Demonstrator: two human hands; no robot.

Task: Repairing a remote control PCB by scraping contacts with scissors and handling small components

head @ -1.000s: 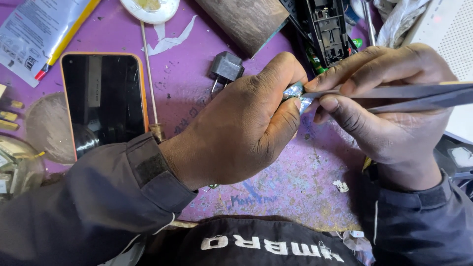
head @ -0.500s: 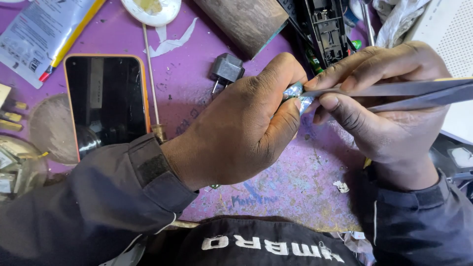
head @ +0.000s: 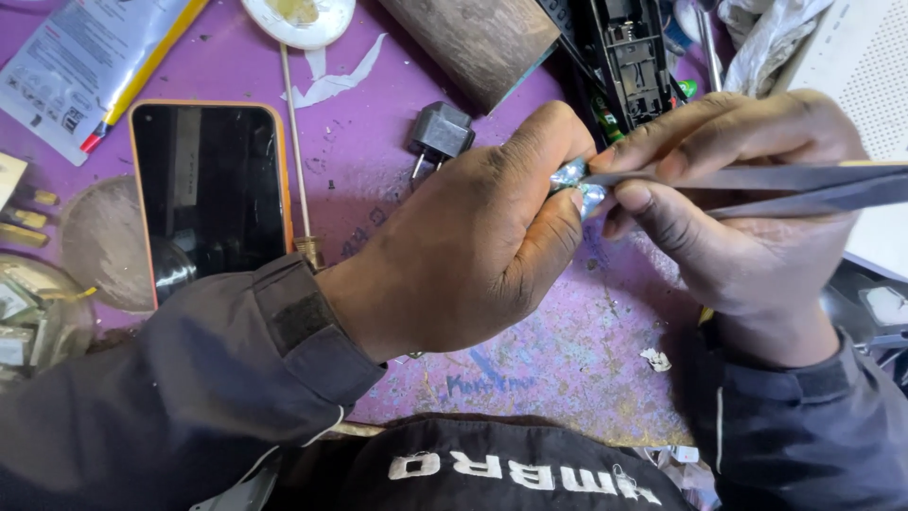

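Note:
My left hand (head: pixel 473 246) is closed around a small shiny silvery piece (head: pixel 573 176), pinched between thumb and forefinger; most of the piece is hidden by the fingers. My right hand (head: pixel 738 208) grips dark metal tweezers (head: pixel 785 189) whose tips touch the shiny piece. Both hands hover above a worn purple work mat (head: pixel 567 360).
A phone with an orange case (head: pixel 210 194) lies at left, beside a thin metal rod (head: pixel 295 142). A black plug adapter (head: pixel 440 132), a wooden block (head: pixel 473 43), a black electronic part (head: pixel 634 57), a white dish (head: pixel 298 19), a printed packet (head: pixel 85 66) and a white box (head: pixel 865 66) ring the mat.
Both hands keep the same grip and barely shift. The view has drifted slightly, so the phone and mat sit a little lower and to the right.

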